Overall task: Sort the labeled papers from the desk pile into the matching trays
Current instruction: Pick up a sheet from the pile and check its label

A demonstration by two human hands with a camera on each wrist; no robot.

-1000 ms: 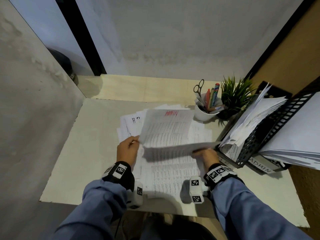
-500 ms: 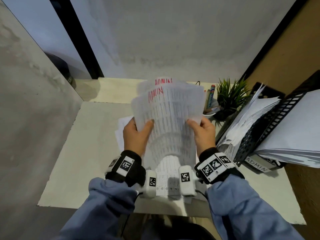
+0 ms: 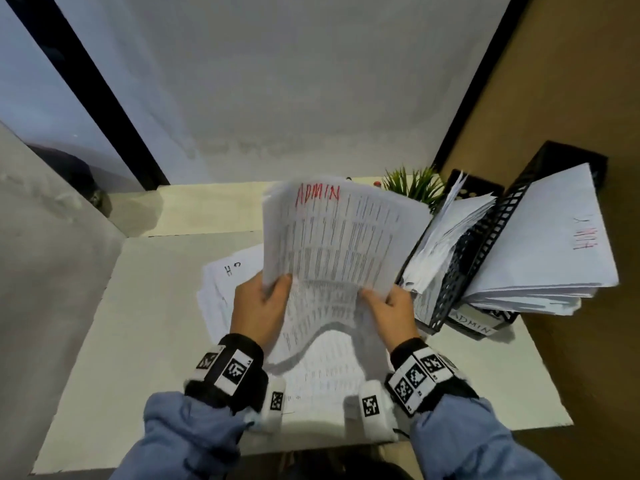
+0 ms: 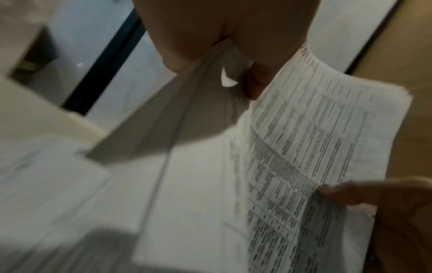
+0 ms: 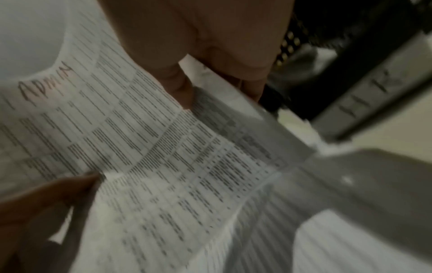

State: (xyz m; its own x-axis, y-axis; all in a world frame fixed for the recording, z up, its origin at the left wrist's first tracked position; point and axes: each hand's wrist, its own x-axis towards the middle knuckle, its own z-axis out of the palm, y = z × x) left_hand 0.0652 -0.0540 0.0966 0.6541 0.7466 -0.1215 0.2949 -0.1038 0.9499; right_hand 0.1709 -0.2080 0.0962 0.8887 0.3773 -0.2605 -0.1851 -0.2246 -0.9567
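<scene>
I hold a sheaf of printed papers headed ADMIN in red upright above the desk. My left hand pinches its lower left edge, thumb on the front. My right hand pinches the lower right edge beside the black mesh trays. The sheaf's bottom sags between my hands. In the left wrist view my left hand pinches the papers. The right wrist view shows my right hand on the papers. The desk pile lies underneath, largely hidden.
The stacked trays are stuffed with papers; the bottom one carries an ADMIN label. A small green plant stands behind the sheaf. The white desk ends at a wall on the left and a brown panel on the right.
Both hands lifted the ADMIN papers off the desk pile to upright, then carried them a little right toward the trays.
</scene>
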